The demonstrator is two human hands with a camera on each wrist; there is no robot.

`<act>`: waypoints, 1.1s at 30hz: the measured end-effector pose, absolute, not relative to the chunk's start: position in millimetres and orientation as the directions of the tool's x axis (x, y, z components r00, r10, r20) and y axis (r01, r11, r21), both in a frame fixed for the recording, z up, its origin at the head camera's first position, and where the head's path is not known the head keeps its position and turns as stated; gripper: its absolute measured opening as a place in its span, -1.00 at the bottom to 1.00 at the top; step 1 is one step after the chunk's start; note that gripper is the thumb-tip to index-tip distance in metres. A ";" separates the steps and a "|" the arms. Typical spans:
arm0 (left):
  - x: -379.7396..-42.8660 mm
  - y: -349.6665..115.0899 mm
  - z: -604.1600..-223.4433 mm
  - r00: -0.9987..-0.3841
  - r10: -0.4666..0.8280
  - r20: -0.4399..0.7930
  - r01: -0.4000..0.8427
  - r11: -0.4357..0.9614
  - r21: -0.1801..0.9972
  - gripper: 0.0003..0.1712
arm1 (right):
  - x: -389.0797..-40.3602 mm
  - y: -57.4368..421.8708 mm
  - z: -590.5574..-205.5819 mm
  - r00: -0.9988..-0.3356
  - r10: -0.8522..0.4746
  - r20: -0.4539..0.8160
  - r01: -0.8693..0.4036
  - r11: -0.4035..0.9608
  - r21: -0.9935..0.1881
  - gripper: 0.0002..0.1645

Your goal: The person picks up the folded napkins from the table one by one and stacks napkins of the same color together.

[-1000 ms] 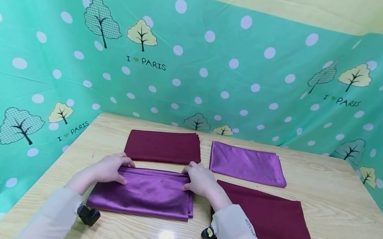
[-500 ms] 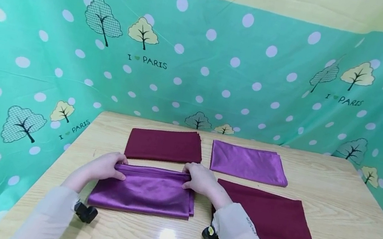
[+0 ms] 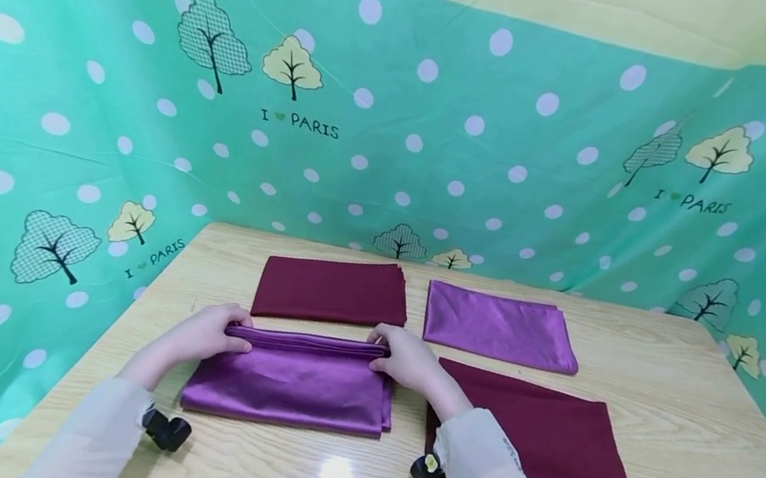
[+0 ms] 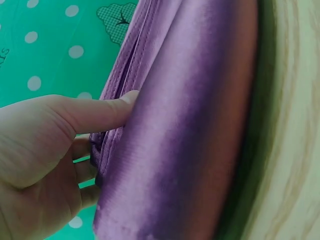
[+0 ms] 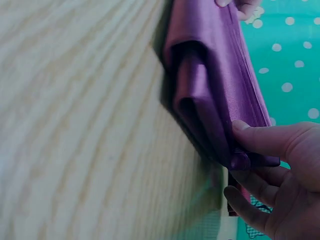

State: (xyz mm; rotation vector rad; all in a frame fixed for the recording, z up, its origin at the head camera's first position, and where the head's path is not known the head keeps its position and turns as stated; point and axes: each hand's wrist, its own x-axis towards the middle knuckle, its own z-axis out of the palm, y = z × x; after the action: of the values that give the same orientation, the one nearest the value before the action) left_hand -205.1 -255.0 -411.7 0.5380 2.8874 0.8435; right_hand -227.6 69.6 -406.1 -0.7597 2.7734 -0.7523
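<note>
Fingers (image 4: 102, 115) (left, right) pinch purple cloth (image 3: 292, 393).

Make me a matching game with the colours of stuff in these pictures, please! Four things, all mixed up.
Things:
1. held cloth
2. curtain
3. left wrist camera
4. table

Colours:
A. black
B. light wood colour
C. shiny purple
D. spotted green, with yellow on top

Right pairs: 1-C, 2-D, 3-A, 4-B
</note>
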 end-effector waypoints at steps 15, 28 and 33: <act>-202.5 -248.6 -402.0 -0.932 0.360 0.040 0.317 0.758 0.571 -0.87 | -218.6 85.4 -391.0 -0.842 -0.534 0.071 -0.470 0.664 -0.581 -0.83; -209.0 -233.4 -389.3 -0.927 0.361 0.100 0.348 0.733 0.585 -0.88 | -221.1 105.4 -369.2 -0.858 -0.508 0.079 -0.439 0.644 -0.626 -0.77; -213.5 -227.6 -381.4 -0.933 0.344 0.106 0.334 0.720 0.608 -0.88 | -226.2 117.1 -360.8 -0.867 -0.491 0.084 -0.421 0.632 -0.651 -0.75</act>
State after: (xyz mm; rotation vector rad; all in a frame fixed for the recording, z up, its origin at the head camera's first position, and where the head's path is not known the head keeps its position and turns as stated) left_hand -213.5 -227.6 -381.4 0.5719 2.8999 1.0203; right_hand -226.2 117.1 -360.8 -0.7689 2.7456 -1.0550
